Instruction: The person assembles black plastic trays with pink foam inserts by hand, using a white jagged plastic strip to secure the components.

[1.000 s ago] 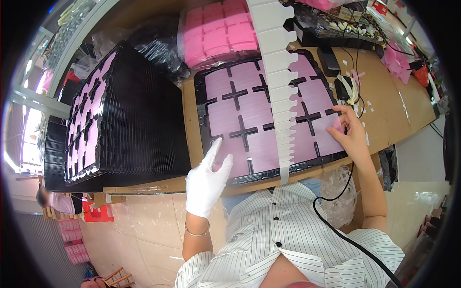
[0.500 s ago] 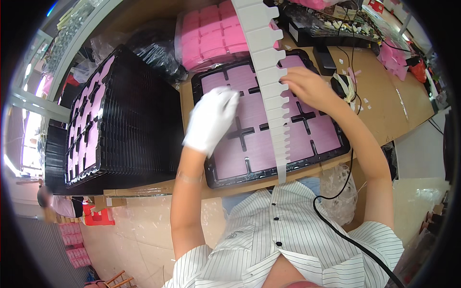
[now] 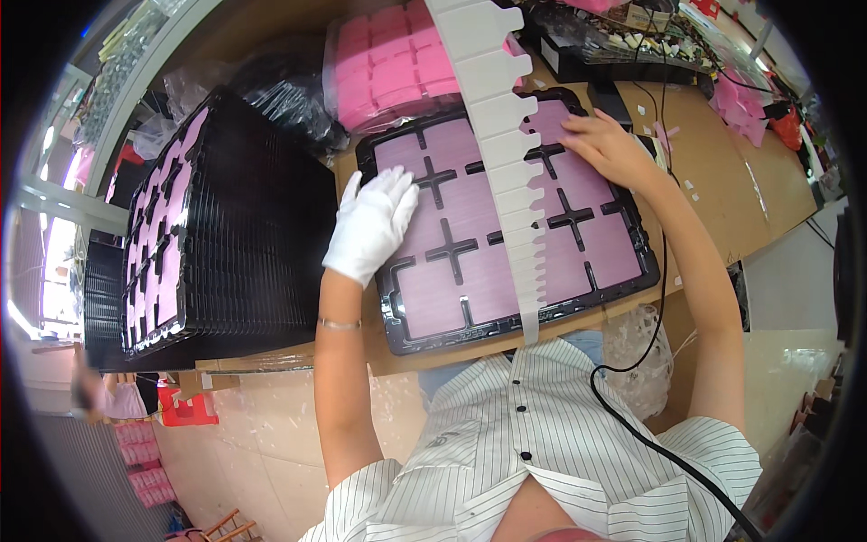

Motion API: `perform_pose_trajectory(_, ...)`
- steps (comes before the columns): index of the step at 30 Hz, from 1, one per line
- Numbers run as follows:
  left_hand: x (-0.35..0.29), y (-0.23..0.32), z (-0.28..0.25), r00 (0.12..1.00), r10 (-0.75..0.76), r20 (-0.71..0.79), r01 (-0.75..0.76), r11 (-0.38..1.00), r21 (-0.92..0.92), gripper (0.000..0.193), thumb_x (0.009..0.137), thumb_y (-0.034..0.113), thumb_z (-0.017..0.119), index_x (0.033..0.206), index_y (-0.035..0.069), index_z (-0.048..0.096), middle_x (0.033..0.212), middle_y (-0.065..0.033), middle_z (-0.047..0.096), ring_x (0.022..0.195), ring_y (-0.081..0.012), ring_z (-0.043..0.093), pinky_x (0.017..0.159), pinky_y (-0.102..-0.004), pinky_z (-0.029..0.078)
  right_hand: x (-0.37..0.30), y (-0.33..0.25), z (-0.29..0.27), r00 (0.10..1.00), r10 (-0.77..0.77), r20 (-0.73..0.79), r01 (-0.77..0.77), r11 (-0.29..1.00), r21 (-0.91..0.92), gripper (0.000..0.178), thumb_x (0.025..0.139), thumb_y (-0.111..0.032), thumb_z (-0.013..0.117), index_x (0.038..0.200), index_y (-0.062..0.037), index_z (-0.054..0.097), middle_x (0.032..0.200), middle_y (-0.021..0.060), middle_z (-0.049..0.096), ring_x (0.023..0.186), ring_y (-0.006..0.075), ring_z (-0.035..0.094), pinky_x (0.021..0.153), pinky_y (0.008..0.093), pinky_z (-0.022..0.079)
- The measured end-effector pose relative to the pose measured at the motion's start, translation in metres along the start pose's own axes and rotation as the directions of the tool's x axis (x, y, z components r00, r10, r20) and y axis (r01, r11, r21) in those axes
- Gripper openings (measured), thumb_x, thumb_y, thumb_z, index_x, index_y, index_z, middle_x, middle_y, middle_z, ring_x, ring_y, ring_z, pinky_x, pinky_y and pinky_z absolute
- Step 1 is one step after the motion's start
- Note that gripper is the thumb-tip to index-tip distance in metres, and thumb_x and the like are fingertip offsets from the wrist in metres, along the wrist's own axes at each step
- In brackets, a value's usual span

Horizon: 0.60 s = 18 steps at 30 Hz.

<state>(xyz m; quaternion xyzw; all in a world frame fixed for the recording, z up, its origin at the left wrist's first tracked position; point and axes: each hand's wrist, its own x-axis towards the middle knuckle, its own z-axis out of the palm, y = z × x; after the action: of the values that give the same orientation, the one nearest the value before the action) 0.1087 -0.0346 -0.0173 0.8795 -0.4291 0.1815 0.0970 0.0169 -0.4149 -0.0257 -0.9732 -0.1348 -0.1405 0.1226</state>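
Tray [image 3: 474, 334], black and rimmed, lying along the middle of the front edge of the cardboard-topped table [image 3: 722, 199], with pink sheeting [image 3: 433, 298] showing between its cross-shaped black ribs. At the tray's left side, the gloved left hand [image 3: 372, 224] lies palm down; its fingers are nearly straight and side by side, the thumb set apart, and the tips reach over the pink sheeting; nothing is seen in its grasp. At the tray's far right corner, the bare right hand [image 3: 616, 154] has its fingers loosely extended, slightly bent and a little spread, over the pink sheeting and rim; no held object is visible. Whether either set of fingertips presses on the surface cannot be told. A white notched strip [image 3: 506, 144] crosses in front of the tray, between the hands. Toward the table's front left corner, beside the tray, stands a tall stack of black trays [image 3: 262, 226], its end face showing pink panels. Behind the tray lie a wrapped pink pack [image 3: 393, 68] and, to its left, dark plastic wrapping [image 3: 293, 104]. Small parts [image 3: 623, 41] fill a black container at the far right.
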Motion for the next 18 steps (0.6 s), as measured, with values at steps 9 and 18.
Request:
perform_pose_trajectory(9,-0.027,0.021,-0.036,0.984,-0.092,0.155,0.148,0.903,-0.403,0.021,0.083,0.028,0.071,0.086,0.007,0.075,0.099,-0.0102,0.07,0.099,-0.026,0.065,0.101,-0.0417,0.042,-0.053,-0.034,-0.022,0.997,-0.055,0.049,0.046,0.985,0.167,0.022,0.084,-0.024,0.068,0.094,-0.0041,0.071,0.116,0.011,0.064,0.114,0.0267,0.056,0.109,0.0445,0.033)
perform_pose_trajectory(18,-0.062,0.039,-0.048,0.984,-0.155,0.092,0.17,0.968,-0.186,0.112,0.058,0.044,0.085,0.139,-0.01,0.03,0.137,-0.0338,0.037,0.13,-0.0431,0.037,0.11,-0.0464,0.028,-0.079,-0.048,-0.048,0.982,0.079,0.174,-0.075,0.997,-0.027,0.099,0.061,-0.037,0.084,0.144,-0.0106,0.036,0.149,0.0168,0.031,0.143,0.0377,0.018,0.114,0.0476,0.02)
